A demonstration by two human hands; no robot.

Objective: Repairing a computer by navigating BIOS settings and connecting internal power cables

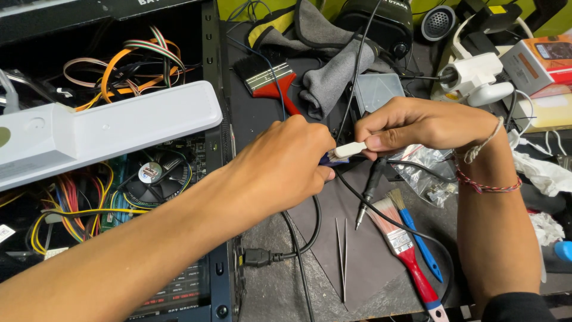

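Right hand (417, 122): pinched shut on white connector (350, 149). Left hand (286, 164): closed around blue plug (326, 158). Orange-red box (539, 59), rectangular, top right.

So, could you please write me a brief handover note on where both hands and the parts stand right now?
Left hand: closed around a small blue-purple part.
Right hand: fingers pinch a white connector against that part.
Nearby on the dark mat: tweezers, two brushes, a black pen-like tool. Open computer case sits at left.
Done: the two pieces meet. Whether they are fully seated is hidden.
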